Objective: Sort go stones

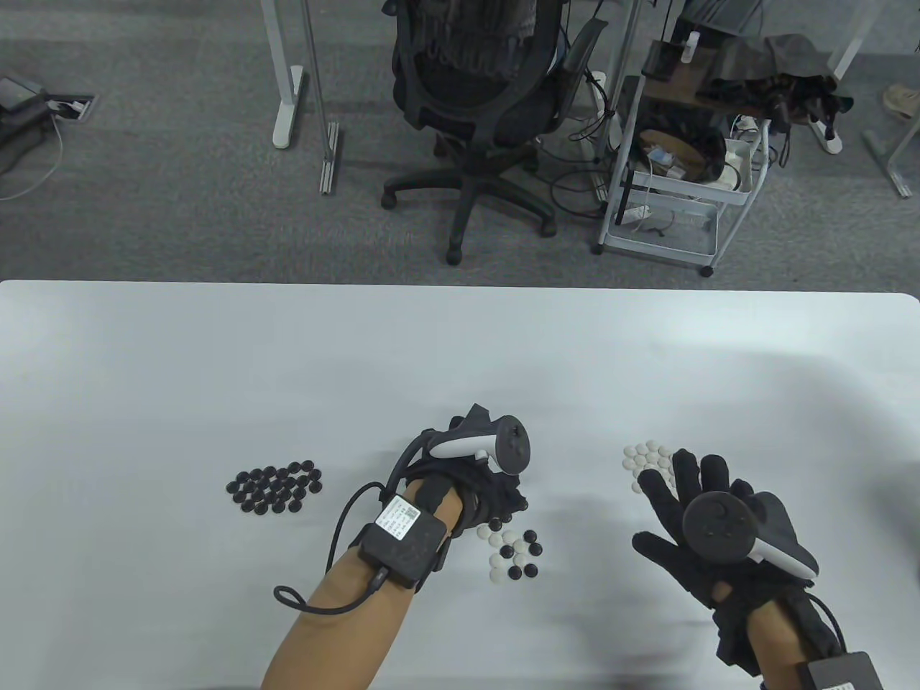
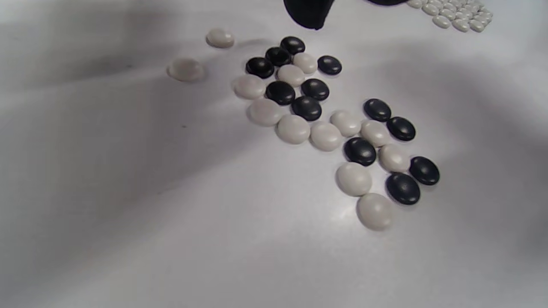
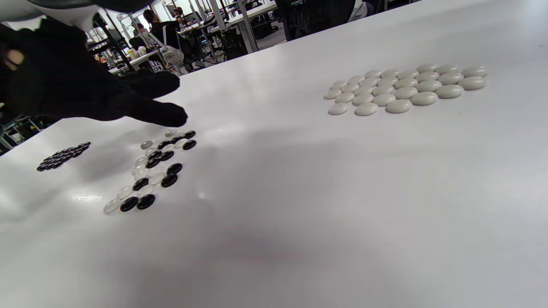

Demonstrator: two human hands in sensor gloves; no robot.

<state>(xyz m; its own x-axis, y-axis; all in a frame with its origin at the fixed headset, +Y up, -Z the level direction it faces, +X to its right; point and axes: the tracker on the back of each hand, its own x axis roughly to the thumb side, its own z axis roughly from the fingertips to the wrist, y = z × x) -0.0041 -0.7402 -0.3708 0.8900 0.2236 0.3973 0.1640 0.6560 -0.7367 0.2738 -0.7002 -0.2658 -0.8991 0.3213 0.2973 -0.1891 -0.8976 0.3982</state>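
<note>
I am midway through the sort. The black stones [image 1: 274,487] already picked out lie in a tidy patch on the left of the counter [image 1: 215,359], the white stones [image 1: 649,460] in a patch to the right, and the mixed pile [image 1: 514,551] of unsorted ones sits between them, nearer to me.

My left hand [image 1: 471,474] hangs over the far end of the mixed pile, fingers curled down toward it; I cannot tell whether they have a stone pinched. My right hand [image 1: 708,528] hovers beside the white patch with fingers spread straight and nothing in it.

The next move, as I judge it, calls for pinching a single stone from the pile without nudging its neighbours, then carrying it to the patch of its own colour.
</note>
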